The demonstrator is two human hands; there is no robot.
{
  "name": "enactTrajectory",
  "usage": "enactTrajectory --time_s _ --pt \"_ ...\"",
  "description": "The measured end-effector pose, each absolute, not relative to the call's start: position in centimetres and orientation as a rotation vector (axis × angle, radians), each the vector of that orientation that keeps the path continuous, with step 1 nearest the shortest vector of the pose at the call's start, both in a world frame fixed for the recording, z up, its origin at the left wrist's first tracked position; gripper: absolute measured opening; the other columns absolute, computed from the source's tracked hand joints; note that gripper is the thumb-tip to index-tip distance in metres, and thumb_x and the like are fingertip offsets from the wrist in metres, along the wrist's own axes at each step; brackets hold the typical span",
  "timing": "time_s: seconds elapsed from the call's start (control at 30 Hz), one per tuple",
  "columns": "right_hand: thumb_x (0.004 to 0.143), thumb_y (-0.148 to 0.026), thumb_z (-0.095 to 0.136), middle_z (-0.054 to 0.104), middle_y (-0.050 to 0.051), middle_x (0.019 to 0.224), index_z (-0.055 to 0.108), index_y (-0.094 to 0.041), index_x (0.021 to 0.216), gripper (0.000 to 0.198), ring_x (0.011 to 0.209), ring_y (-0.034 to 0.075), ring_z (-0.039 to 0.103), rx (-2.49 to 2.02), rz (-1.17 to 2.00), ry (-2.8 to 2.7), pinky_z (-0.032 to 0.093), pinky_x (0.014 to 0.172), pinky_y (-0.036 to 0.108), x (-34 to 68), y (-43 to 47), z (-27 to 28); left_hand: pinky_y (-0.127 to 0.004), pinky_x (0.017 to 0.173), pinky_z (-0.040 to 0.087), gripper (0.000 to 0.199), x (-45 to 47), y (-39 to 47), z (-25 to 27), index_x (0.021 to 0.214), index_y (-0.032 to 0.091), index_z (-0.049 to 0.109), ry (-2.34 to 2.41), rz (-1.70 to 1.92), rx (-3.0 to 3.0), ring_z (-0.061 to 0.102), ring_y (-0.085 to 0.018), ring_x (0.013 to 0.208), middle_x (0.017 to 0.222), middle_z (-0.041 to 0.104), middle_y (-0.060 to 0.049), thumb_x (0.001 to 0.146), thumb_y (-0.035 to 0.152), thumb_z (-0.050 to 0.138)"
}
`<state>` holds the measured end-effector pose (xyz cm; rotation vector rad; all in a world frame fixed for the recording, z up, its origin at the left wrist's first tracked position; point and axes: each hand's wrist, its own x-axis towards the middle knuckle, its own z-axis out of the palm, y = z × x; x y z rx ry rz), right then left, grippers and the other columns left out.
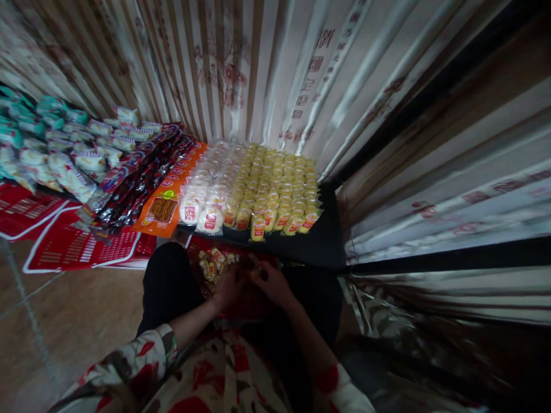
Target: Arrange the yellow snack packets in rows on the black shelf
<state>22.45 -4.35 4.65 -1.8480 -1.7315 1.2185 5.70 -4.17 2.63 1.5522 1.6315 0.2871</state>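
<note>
Over my lap, my left hand [229, 282] is beside a small heap of gold-wrapped sweets [210, 268]. Its fingers are dim and blurred, so their closure is unclear. A little to its right, my right hand [274, 282] has its fingers curled in a pinch; what is between them is too dark to make out. The hands are close together but apart. Under them lies dark red material [247, 307] across my dark trousers.
A black table [325, 241] in front bears rows of yellow-wrapped cakes [275, 189], white round packets [210, 218], an orange snack bag [161, 209], dark red packets [144, 175], white packets [90, 160] and teal packets [47, 112]. Pleated printed curtains [267, 69] hang behind and at right.
</note>
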Motion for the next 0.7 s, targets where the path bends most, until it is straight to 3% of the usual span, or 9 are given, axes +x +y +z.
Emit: enactTrajectory --time_s 0.13,0.33,0.5,0.7 --pt "0.077 -0.033 0.060 0.069 0.006 0.102 0.059 -0.020 0.112 0.038 0.090 0.020 0.064 -1.708 1.210 -1.801 0.048 0.081 0.031 25.0 -4.8 8.3 -0.031 0.098 0.041 0.033 6.8 -4.2 5.4 0.113 0.021 0.063 1.358 0.343 1.739 0.055 -0.020 0.109 0.123 0.056 -0.008 0.081 0.024 0.053" --pt "0.077 -0.031 0.060 0.068 0.004 0.108 0.060 -0.023 0.116 0.039 0.097 0.020 0.064 -1.603 1.167 -1.668 0.049 0.085 0.031 27.9 -4.8 12.3 -0.026 0.081 0.044 0.023 9.1 -3.4 9.7 0.098 0.019 0.065 1.155 0.393 1.696 0.060 -0.019 0.092 0.098 0.067 -0.005 0.081 0.021 0.051" --pt "0.078 -0.039 0.063 0.069 0.003 0.098 0.055 -0.022 0.121 0.047 0.084 0.015 0.065 -1.537 1.086 -1.367 0.052 0.079 0.028 29.2 -4.5 13.3 -0.025 0.077 0.044 0.016 11.4 -2.0 12.1 0.093 0.018 0.063 1.185 0.486 1.668 0.060 -0.017 0.085 0.091 0.067 -0.004 0.081 0.026 0.056" --pt "0.071 -0.045 0.069 0.070 0.007 0.096 0.061 -0.019 0.111 0.049 0.082 0.018 0.066 -1.456 0.900 -1.027 0.055 0.077 0.031 30.5 -3.3 12.9 -0.021 0.072 0.046 0.012 15.6 1.1 13.4 0.088 0.016 0.061 1.124 0.697 1.687 0.059 -0.013 0.077 0.087 0.065 -0.003 0.081 0.025 0.057"
